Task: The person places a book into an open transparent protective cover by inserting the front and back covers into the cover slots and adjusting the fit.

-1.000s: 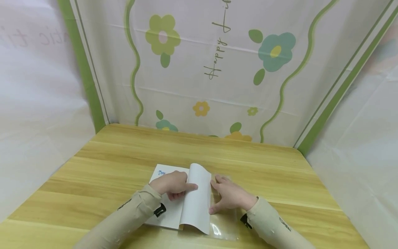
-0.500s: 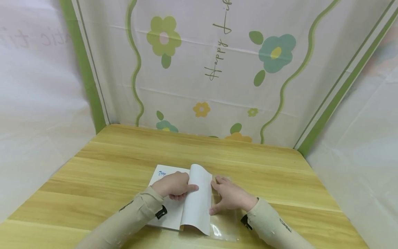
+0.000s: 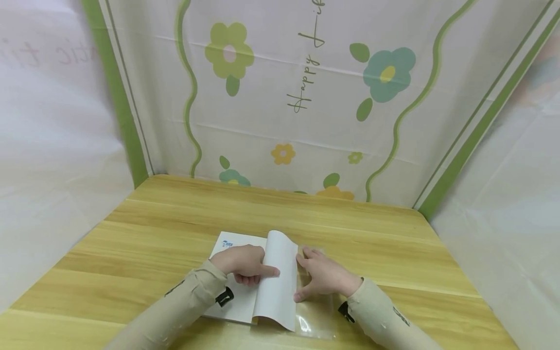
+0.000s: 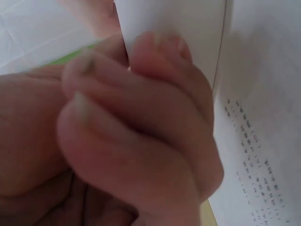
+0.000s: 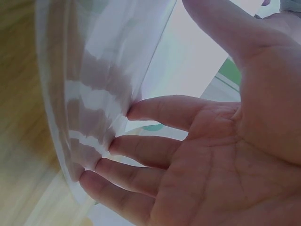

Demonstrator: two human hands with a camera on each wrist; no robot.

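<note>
Booklet: your white booklet (image 3: 245, 287) lies low in the middle of the frame on the table (image 3: 175, 228), long axis running away from you, its cover (image 3: 276, 279) lifted along the right edge.
Views: only the right wrist camera shows the clear plastic sleeve (image 5: 89, 94) against your fingertips; the left wrist camera shows print on the page.
Left hand (image 3: 243, 264): fingers curled, pinching the cover.
Right hand (image 3: 323, 278): fingers straight, touching the sleeve.

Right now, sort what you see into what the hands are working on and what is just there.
In hand:
booklet, its raised page held by the left hand
clear plastic sleeve, with the right hand pressing straight fingers against it

Just there:
wooden table
flowered backdrop
</note>
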